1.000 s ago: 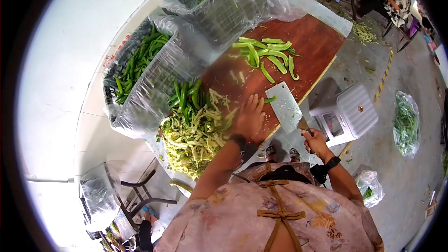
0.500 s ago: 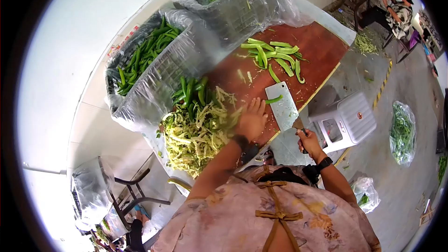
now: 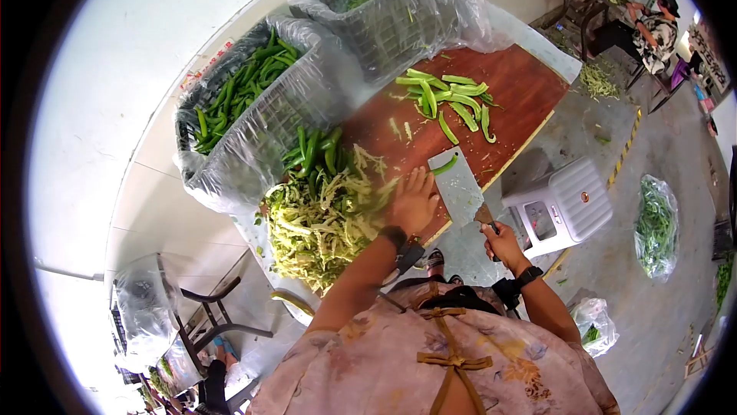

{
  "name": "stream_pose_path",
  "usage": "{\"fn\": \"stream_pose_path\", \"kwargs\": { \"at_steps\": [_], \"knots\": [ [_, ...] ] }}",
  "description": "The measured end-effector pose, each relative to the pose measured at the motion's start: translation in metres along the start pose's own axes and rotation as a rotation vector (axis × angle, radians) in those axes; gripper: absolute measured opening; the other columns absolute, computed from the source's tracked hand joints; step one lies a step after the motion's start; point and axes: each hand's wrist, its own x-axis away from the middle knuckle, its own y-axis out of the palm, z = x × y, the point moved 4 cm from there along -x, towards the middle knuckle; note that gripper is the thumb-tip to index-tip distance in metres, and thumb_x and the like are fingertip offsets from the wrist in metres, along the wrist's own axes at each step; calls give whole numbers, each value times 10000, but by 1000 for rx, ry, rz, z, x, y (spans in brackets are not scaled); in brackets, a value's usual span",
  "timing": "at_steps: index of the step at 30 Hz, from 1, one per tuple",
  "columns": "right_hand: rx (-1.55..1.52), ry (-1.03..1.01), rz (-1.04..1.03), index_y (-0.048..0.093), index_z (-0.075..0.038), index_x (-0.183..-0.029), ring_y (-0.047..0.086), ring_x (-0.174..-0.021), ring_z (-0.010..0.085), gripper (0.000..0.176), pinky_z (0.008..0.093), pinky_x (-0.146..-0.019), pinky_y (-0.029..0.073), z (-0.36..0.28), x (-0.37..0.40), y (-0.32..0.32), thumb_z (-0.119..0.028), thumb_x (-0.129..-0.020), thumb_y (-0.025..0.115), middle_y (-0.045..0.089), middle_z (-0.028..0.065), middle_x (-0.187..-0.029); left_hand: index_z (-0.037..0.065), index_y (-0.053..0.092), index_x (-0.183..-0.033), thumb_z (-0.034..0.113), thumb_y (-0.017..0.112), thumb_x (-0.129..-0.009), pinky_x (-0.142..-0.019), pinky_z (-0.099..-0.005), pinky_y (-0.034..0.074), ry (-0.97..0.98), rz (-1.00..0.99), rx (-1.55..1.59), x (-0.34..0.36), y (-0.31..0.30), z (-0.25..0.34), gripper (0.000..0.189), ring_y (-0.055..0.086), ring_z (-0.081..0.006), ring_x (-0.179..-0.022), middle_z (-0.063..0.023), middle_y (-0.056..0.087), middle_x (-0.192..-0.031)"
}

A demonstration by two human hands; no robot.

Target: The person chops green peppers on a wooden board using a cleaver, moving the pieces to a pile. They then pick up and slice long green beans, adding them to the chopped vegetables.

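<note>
"Where's our pepper [image 3: 447,164]?"
"Over the worktop [image 3: 530,91], across the far end of the cleaver [image 3: 461,191], one o'clock from our left hand [image 3: 415,201]: flat, fingers slightly spread. Our right hand [image 3: 504,247] grips the handle [image 3: 484,216]."
"Handling?"
"Probably light, slick, crisp; we should hold mid-length. Edge at four o'clock, some room toward twelve before the sliced strips [image 3: 463,115]."

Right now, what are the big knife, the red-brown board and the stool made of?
Big knife: blade probably metal, since it's flat, thin and silvery grey.
Board: perhaps wood or a wood-look sheet; it's smooth, slightly shiny red-brown with a paler edge.
Stool: most likely hard plastic, pale, with ridges moulded into its seat.
</note>
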Motion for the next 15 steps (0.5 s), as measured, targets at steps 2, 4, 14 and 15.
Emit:
{"fn": "stream_pose_path", "kwargs": {
  "at_steps": [2,4,14,15],
  "knots": [
    [40,-22,-12,544,-33,-865,427,-377,100,250,268,-366,326,-6,-3,-1,-267,-924,612,473,17,-510,20,428,-1369,321,518,-905,-1132,-473,209,-3,-17,18,0,-3,-1,560,319,-312,-1372,-194,370,-1457],
    [63,-8,-6,542,-35,-862,425,-379,100,245,268,-363,322,-5,-1,-5,-261,-923,612,471,14,-513,25,411,-1378,320,512,-906,-1136,-475,200,17,-30,16,0,-5,-1,565,315,-322,-1371,-192,365,-1459],
    [92,14,-61,557,-56,-952,420,-390,90,264,258,-358,324,1,-13,-9,-319,-939,584,469,7,-542,9,379,-1395,334,503,-910,-1122,-534,170,-13,-73,125,-10,-2,7,597,269,-386,-1382,-253,289,-1482],
    [84,3,-42,557,-56,-952,420,-390,90,264,258,-358,324,-1,-10,-10,-319,-939,584,469,7,-542,9,379,-1395,334,503,-910,-1122,-534,170,9,-69,127,-7,-1,6,597,269,-386,-1382,-253,289,-1482]
  ]
}}
